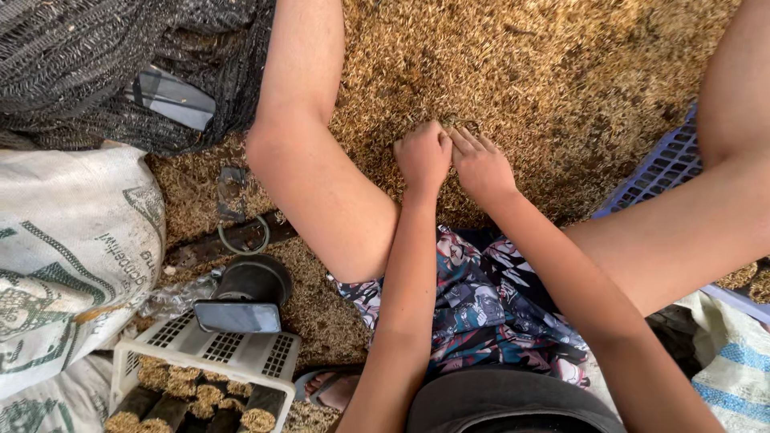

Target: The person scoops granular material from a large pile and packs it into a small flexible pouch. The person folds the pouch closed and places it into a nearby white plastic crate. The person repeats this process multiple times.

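- The heap of husk-and-straw litter (529, 72) spreads over the ground in front of the seated person, filling the upper middle of the view; it looks dry, loose and very light, so I judge it would crumble and sift through fingers rather than lift as one piece.
- It seems best taken by the pinch or scooped handful, from the surface where the two hands meet.
- The left hand (423, 155) is clenched into a fist, pressed knuckles-down into the litter; whether it encloses any husk I cannot tell.
- The right hand (480, 164) lies just beside it, touching, fingers bent down into the same spot, apparently pinching husk.
- Bare knees flank the arms on both sides.
- A blue plastic crate (662, 168) sits at the right.
- At lower left, a white basket (228, 353) holds husk-packed tubes (210, 397), with a phone (237, 317) resting on it beside a woven sack (68, 248).
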